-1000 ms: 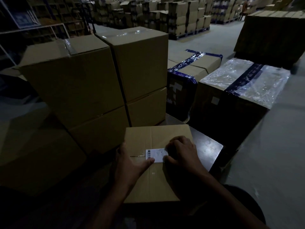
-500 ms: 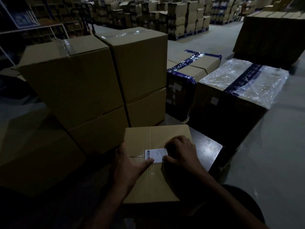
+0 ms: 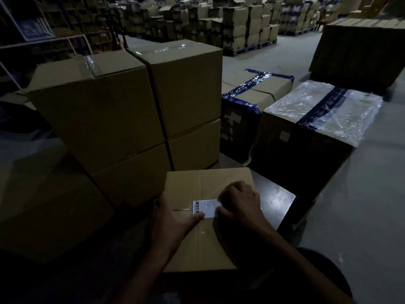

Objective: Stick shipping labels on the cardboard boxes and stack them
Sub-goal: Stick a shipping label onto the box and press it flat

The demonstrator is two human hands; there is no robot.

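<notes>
**Label down on the near box, thumb moved onto its corner**

Little changed over the last second. Left hand [image 3: 173,218] shifted slightly, thumb now lying on the near left corner of the shipping label [image 3: 206,207] instead of just beside it, palm resting on the left edge of the cardboard box [image 3: 203,238]. Right hand [image 3: 241,202] still curled, knuckles up, fingertips pressing the label's right end. Label itself unmoved: white, barcode at its left end, lying across the box's centre seam, nearer the far edge than the near one. Box unmoved too, on the dark table [image 3: 276,200].

Judged from this: label placed, now being rubbed flat; stacking not yet begun for this box. Likely destination the stacked boxes [image 3: 122,119] beyond the label and to its left.

Hard to make out:
- Right end of the label, covered by the right hand, so no telling whether fully stuck.
- Fingertips of the right hand, tucked under; pinching or only pressing, cannot tell.
- Print on the label, too small.
- Near side of the box and everything left of it, lost in shadow.
</notes>
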